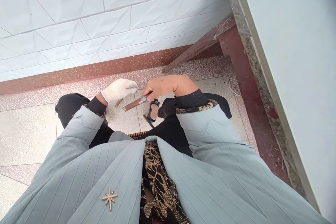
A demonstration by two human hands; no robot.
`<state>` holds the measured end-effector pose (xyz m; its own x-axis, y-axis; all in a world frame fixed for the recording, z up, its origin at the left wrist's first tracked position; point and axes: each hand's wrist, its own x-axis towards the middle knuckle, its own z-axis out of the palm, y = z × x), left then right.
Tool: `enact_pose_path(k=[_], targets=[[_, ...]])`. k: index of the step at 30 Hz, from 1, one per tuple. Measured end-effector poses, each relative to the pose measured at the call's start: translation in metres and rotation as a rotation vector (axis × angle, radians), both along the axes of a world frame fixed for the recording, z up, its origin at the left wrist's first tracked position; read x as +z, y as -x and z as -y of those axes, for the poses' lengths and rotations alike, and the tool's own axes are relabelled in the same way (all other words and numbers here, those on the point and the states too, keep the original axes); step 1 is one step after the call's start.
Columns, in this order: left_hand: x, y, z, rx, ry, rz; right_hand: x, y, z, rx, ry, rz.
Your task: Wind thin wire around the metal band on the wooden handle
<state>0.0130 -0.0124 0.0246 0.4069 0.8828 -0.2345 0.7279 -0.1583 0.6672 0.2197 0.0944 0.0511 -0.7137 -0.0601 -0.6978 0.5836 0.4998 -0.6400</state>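
My right hand (pixel 165 85), bare, is closed around one end of a brown wooden stick (pixel 133 104). The stick slants down to the left, and its free end looks pale and cut. Just beyond my fingers a grey band of wound thread (pixel 143 98) circles it. From this band a thin pale thread (pixel 138 93) runs up to my left hand (pixel 119 89), which wears a white knitted glove. The gloved fingertips are pinched together on the thread. My right fingers partly hide the held end of the stick.
A small brown scrap (pixel 118 102) lies on the tiled floor (pixel 28 134) beneath my hands. White wall tiles (pixel 105 17) rise ahead above a red-brown skirting. At right stand a dark red wooden frame (pixel 244 73) and a pale board (pixel 296 42). A cord (pixel 234 89) lies coiled nearby.
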Motion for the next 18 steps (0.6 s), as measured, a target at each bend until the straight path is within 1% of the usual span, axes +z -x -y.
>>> enact_pose_path(k=[1, 3, 4, 6, 8, 10, 12, 14, 16, 18], targets=[[-0.001, 0.002, 0.000, 0.027, 0.007, 0.073, 0.003, -0.005, -0.002, -0.021, 0.083, -0.081], [-0.006, 0.004, 0.000, 0.079, 0.032, 0.224, 0.008, -0.017, -0.007, -0.150, 0.158, -0.287], [-0.010, 0.004, 0.000, 0.110, 0.044, 0.291, 0.009, -0.023, -0.009, -0.250, 0.170, -0.390], [-0.016, 0.001, -0.001, 0.160, 0.072, 0.399, 0.010, -0.031, -0.010, -0.501, 0.198, -0.607], [-0.021, -0.003, -0.001, 0.178, 0.093, 0.471, 0.008, -0.032, -0.007, -0.746, 0.249, -0.793], [-0.024, -0.006, -0.002, 0.174, 0.082, 0.505, 0.005, -0.028, -0.001, -0.914, 0.306, -0.898], [-0.025, -0.007, -0.002, 0.187, 0.016, 0.491, 0.003, -0.023, 0.003, -0.979, 0.354, -0.920], [-0.025, -0.006, -0.003, 0.189, -0.039, 0.478, 0.002, -0.020, 0.005, -0.981, 0.381, -0.899], [-0.026, -0.005, -0.004, 0.185, -0.030, 0.522, 0.004, -0.020, 0.006, -0.962, 0.376, -0.862], [-0.028, -0.004, -0.006, 0.198, 0.020, 0.594, 0.007, -0.020, 0.006, -0.955, 0.352, -0.833]])
